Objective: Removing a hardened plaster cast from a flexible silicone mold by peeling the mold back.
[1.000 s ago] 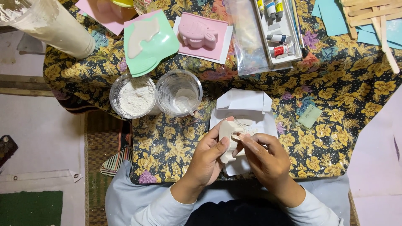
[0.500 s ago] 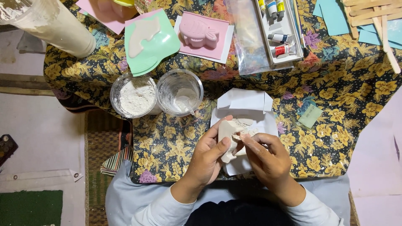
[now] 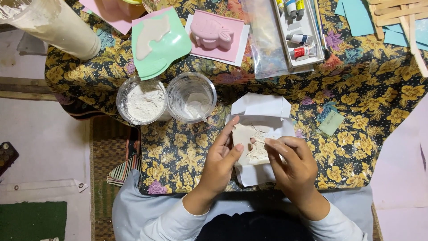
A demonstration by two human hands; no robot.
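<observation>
The left hand (image 3: 219,161) pinches a pale plaster cast (image 3: 250,142) by its edge, over white paper (image 3: 261,107) at 6 o'clock. The right hand (image 3: 294,166) has its fingers closed on a thin tool (image 3: 257,139). The cast looks light, stiff and brittle; best gripped at the rim.

The plaster cast (image 3: 249,143) is a flat, cream-white piece with a rough, crumbly patch on its upturned face. It is held slightly tilted just above the white paper sheet (image 3: 258,111), over that sheet's middle. The white paper sheet lies unfolded and creased, its top flap raised, with pale crumbs scattered on it. A thin stick (image 3: 257,139) lies across the cast's upper right part, its tip touching the rough patch.
</observation>
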